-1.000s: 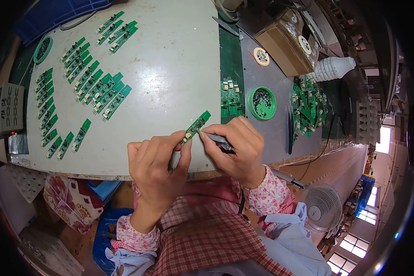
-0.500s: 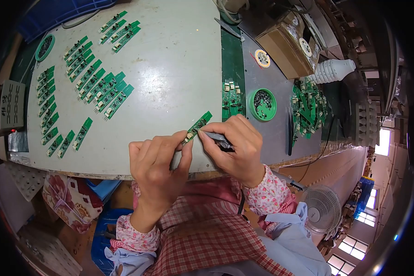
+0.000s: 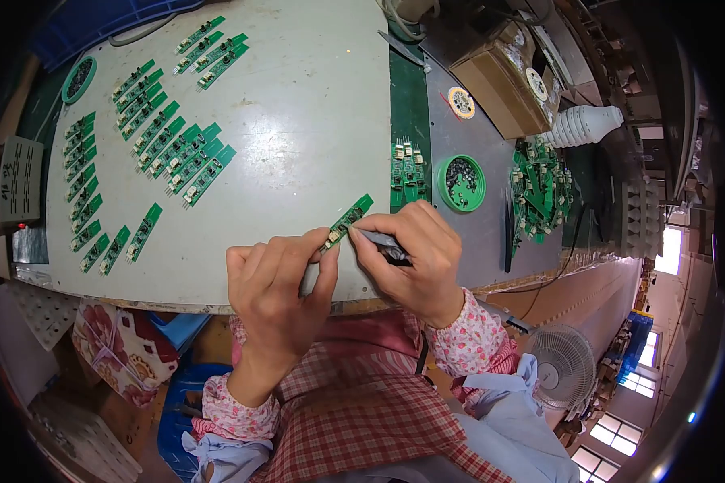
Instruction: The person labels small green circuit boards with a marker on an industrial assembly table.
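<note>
Near the table's front edge, my left hand [image 3: 278,286] pinches the lower end of a small green circuit board [image 3: 350,219] between thumb and finger. The board slants up to the right and carries a white connector and dark parts. My right hand [image 3: 415,253] is closed, its thumb and fingertip against the board's right side. A dark grey tool [image 3: 388,241] lies inside this hand; its kind is mostly hidden by the fingers. Whether a small part sits between the right fingertips, I cannot make out.
Rows of similar boards [image 3: 173,153] lie on the pale tabletop [image 3: 298,97] to the left. On the right stand a green dish [image 3: 481,191] of small dark parts, a pile of boards [image 3: 540,193] and a cardboard box [image 3: 495,88]. Another green dish [image 3: 91,79] is far left.
Both hands keep their hold and place at the board. The view has shifted very slightly; nothing else visibly differs.
</note>
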A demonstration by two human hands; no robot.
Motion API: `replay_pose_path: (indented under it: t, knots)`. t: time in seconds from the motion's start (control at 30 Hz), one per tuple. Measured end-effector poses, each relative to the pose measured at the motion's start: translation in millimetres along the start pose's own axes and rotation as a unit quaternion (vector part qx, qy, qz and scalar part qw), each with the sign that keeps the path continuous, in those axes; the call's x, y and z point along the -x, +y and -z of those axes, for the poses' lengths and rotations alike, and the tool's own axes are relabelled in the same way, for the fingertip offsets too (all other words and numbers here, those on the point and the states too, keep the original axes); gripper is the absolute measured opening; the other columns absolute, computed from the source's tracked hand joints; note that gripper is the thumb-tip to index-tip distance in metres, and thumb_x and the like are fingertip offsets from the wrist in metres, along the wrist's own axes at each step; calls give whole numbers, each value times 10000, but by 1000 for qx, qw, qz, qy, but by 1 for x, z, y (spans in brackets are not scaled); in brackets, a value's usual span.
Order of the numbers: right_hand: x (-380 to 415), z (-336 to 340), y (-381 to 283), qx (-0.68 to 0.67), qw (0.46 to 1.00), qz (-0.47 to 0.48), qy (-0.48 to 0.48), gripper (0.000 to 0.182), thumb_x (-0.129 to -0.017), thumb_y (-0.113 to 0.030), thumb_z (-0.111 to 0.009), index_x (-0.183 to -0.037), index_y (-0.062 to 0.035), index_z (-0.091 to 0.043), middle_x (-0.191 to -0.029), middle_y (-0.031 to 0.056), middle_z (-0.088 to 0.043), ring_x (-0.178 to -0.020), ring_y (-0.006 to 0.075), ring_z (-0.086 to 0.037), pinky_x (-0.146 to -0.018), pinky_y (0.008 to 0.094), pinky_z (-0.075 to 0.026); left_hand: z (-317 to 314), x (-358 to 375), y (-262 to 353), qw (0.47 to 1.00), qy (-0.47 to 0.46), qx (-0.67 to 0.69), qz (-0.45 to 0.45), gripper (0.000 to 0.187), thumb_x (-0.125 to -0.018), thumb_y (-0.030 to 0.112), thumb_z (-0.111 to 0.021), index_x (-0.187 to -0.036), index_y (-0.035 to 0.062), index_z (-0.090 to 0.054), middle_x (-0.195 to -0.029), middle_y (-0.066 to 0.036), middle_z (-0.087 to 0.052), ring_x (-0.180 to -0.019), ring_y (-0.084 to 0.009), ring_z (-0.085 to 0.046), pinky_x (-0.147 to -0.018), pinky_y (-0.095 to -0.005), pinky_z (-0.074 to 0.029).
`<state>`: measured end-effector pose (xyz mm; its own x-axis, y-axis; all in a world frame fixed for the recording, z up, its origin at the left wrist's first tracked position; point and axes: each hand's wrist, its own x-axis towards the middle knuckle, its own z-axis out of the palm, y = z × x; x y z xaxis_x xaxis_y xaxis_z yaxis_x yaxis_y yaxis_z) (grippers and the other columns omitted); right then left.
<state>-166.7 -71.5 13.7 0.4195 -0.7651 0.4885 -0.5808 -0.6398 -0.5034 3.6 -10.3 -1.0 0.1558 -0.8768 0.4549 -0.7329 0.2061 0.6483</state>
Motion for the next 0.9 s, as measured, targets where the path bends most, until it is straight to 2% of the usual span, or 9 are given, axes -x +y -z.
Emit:
replay_pose_path:
  t: [0.17, 0.23, 0.67, 0.9]
  knots:
    - [0, 1, -2, -15, 1000, -19, 15, 158, -764, -15, -855, -887, -48, -761, -746, 63, -671, -638, 234, -583, -576, 353, -445, 0, 0, 0, 1000, 3, -1, -1, 305, -757, 30, -859, -1037, 105, -763, -787, 34, -692, -661, -133, -608, -710, -319, -368]
    - [0, 1, -3, -16, 1000, -21, 15, 160, -763, -17, -858, -887, -50, -763, -746, 60, -670, -638, 233, -584, -577, 351, -447, -2, 1, -1, 1000, 8, 1, -1, 300, -772, 67, -854, -1045, 136, -750, -788, 46, -671, -656, -143, -585, -705, -328, -361]
    - [0, 2, -4, -29, 1000, -6, -4, 171, -754, -17, -864, -888, -61, -767, -739, 53, -645, -628, 233, -574, -565, 351, -450, -2, 1, 0, 1000, 0, -10, 7, 278, -774, 75, -845, -1028, 137, -751, -777, 47, -666, -668, -142, -590, -703, -334, -362]
    - [-1, 2, -4, -10, 1000, 3, -15, 166, -788, -72, -843, -919, -85, -743, -766, 42, -629, -675, 225, -604, -579, 348, -484, -1, 1, 0, 1000, -3, -8, 11, 283, -774, 78, -848, -1031, 143, -750, -780, 47, -671, -676, -145, -600, -710, -330, -369]
